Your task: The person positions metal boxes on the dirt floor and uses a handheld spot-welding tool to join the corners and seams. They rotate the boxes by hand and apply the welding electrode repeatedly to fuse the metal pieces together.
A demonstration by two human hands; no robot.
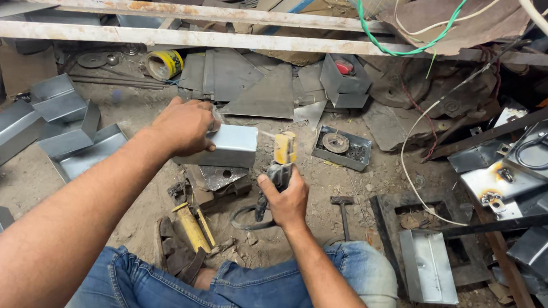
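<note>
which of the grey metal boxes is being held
The small grey box at centre, gripped by the left hand. The other boxes lie untouched on the ground at the left.

Metal box (pixel 228 146) left of electrode holder (pixel 282 163)

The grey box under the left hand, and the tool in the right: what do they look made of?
The grey box looks like folded sheet metal, dull silver-grey with crisp bent edges, probably galvanised or bare steel. The left hand steadies it. The tool in the right hand seems to have a dark insulated grip and a worn yellow head, likely plastic or rubber over metal.
</note>
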